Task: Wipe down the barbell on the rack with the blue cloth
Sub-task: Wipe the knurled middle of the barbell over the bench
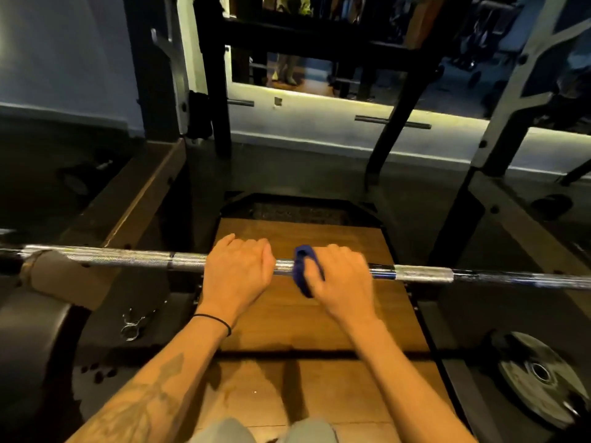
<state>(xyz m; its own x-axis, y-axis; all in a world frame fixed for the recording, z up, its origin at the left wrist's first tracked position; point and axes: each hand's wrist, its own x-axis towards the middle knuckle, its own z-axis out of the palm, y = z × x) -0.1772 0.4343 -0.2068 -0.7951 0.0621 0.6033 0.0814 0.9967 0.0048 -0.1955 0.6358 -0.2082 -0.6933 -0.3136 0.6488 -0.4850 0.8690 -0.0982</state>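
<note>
From the head camera, the barbell (134, 259) lies across the rack at mid-frame. The left hand (236, 266) clasps it bare; the right hand (339, 276) wraps the blue cloth (302, 270) around the shaft. Best to squeeze firmly and slide outward (knurling grips fabric). Wooden platform (287, 314) below; weight plate (540, 378) lower right.

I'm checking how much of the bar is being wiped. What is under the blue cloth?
The blue cloth wraps the barbell, gripped by the right hand. The bar's smooth centre shows on either side; the stretch inside the cloth is covered.
</note>
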